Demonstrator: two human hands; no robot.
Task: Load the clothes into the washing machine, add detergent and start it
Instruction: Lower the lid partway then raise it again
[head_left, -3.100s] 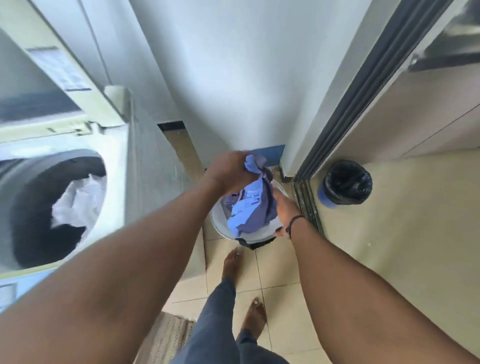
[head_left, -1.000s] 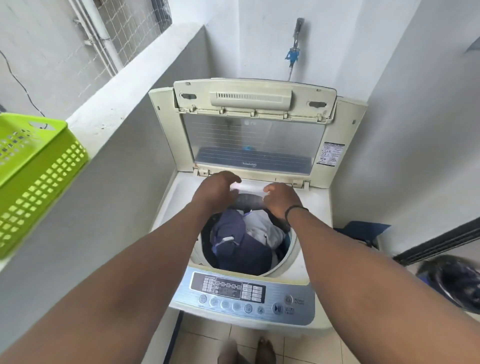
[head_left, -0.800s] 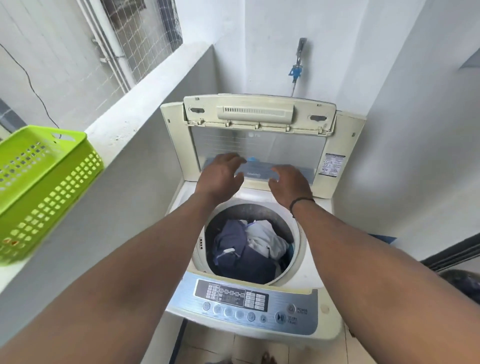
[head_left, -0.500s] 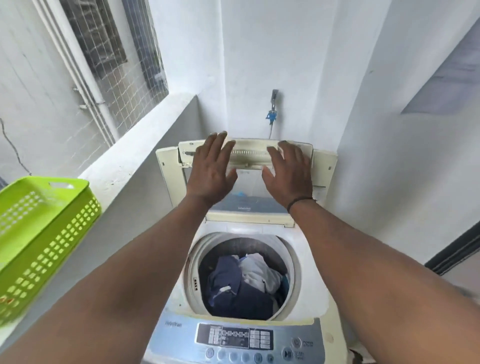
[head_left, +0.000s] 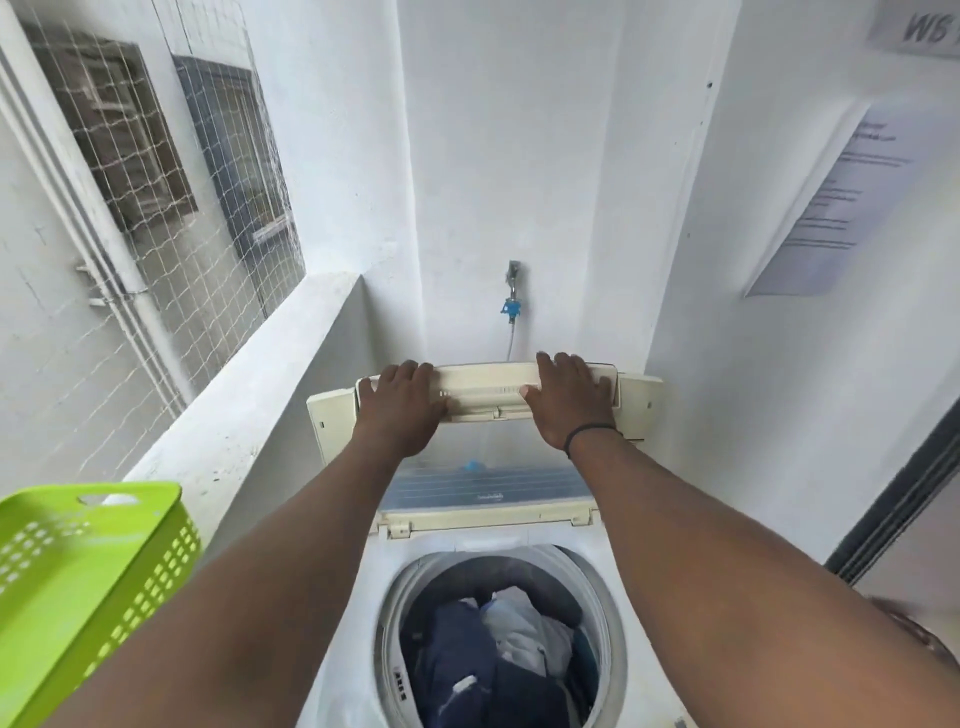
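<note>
Your washing machine (head_left: 483, 540) sits straight ahead and below you, its round drum (head_left: 498, 644) uncovered and holding the clothes (head_left: 493, 665): a dark navy garment on the left and front, a white one bunched against it at the right, both well below the drum's rim. The lid (head_left: 488, 447) stands raised and folded at the back of the machine, its clear panel facing you.

Your left hand (head_left: 400, 405) lies over the lid's top edge near its left end, fingers curled over the rim and gripping it. Your right hand (head_left: 569, 400), with a dark band at the wrist, grips the same edge near the right end, fingers hooked over the top.

Half a second ago your palms lay flat against the lid's face with fingers spread; now they have slid up and wrapped over its top edge, and your view has tilted higher, so the control panel has dropped out of sight. The laundry in the drum has not shifted.

A green basket (head_left: 88, 587) rests on the ledge (head_left: 249, 415) to your left, beside netted window openings. Behind the lid a tap (head_left: 511, 306) with a blue fitting hangs on the white wall, and a printed notice (head_left: 831, 202) is stuck to the right-hand wall. Both forearms cross the foreground and hide the machine's sides
</note>
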